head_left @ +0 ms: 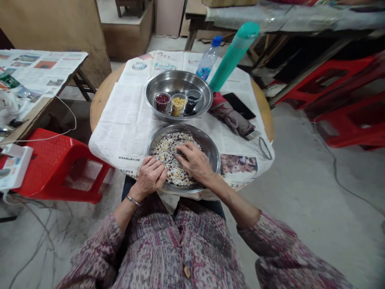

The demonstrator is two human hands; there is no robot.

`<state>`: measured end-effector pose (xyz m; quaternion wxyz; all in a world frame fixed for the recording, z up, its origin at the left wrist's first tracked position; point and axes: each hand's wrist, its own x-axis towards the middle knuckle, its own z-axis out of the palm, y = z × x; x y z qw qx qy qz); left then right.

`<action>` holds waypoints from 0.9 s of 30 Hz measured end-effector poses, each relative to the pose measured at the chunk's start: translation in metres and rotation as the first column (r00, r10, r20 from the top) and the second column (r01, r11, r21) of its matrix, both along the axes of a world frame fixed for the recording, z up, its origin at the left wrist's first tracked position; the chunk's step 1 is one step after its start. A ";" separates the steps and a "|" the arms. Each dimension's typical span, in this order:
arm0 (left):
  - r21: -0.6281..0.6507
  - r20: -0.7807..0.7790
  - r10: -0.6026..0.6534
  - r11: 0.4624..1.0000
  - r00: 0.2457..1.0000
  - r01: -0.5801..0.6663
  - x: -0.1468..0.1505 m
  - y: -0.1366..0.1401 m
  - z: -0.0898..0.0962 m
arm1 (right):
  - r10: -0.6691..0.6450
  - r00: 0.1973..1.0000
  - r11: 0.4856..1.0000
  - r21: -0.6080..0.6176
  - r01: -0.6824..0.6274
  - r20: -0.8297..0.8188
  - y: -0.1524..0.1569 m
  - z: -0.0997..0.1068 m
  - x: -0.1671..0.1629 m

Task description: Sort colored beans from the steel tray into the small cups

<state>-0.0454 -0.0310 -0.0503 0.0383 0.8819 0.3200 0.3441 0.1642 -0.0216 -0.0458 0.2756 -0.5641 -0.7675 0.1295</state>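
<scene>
A steel basin [215, 160] near the table's front edge holds a mix of white, yellow, red and dark grains and beans [171, 156]. My right hand [195, 162] reaches over its right side, fingertips down at the mix, with a gap between thumb and forefinger. At the basin's front left rim rests my left hand [152, 173], fingers curled in; whatever it may hold is hidden. Behind stands a second steel basin [180, 78] with three clear cups: red beans [162, 101], yellow beans [178, 105] and black beans [191, 102].
Newspaper [117, 128] covers the round table. A blue-capped bottle [209, 58], a tall green container [234, 56], a folded umbrella [233, 116] and a dark phone [239, 105] lie or stand behind and right. Red stools [63, 164] flank the table; cables run on the floor.
</scene>
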 end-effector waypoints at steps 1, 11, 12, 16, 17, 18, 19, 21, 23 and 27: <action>0.001 0.003 0.000 1.000 1.000 0.000 0.000 0.000 0.000 | -0.003 1.000 1.000 -0.001 0.003 0.008 0.000 0.001 -0.006; -0.034 -0.012 -0.016 0.999 1.000 0.016 -0.002 0.001 -0.005 | 0.363 0.930 0.921 -0.132 -0.367 -0.056 -0.007 0.005 -0.019; -0.032 -0.012 -0.017 0.999 1.000 0.016 -0.002 0.000 -0.004 | 0.356 0.933 0.921 -0.147 -0.360 -0.053 -0.007 0.005 -0.014; -0.014 -0.006 -0.016 1.000 1.000 0.016 -0.001 0.000 -0.001 | 0.247 0.969 0.959 -0.142 -0.246 -0.016 -0.006 0.003 0.005; -0.015 -0.003 -0.015 1.000 1.000 0.015 -0.001 0.000 -0.001 | 0.202 0.979 0.972 -0.123 -0.201 -0.007 -0.004 0.002 0.008; -0.019 -0.001 -0.013 1.000 1.000 0.013 -0.001 0.000 -0.001 | 0.156 0.988 0.982 -0.104 -0.156 -0.001 -0.002 0.001 0.010; -0.024 0.001 -0.012 1.000 1.000 0.012 -0.001 0.000 -0.001 | 0.115 0.993 0.990 -0.085 -0.114 0.000 0.000 0.000 0.011; -0.032 0.001 -0.009 0.999 1.000 0.009 -0.001 0.000 -0.001 | 0.055 0.998 0.997 -0.054 -0.056 -0.010 0.005 -0.002 0.008; -0.033 0.000 -0.008 0.999 1.000 0.008 -0.001 0.001 -0.002 | 0.029 0.999 0.999 -0.019 -0.029 -0.017 0.010 -0.002 -0.001; -0.030 -0.001 -0.010 1.000 1.000 0.010 -0.001 0.001 -0.004 | 0.065 0.998 0.998 -0.001 -0.065 -0.006 0.011 0.001 -0.022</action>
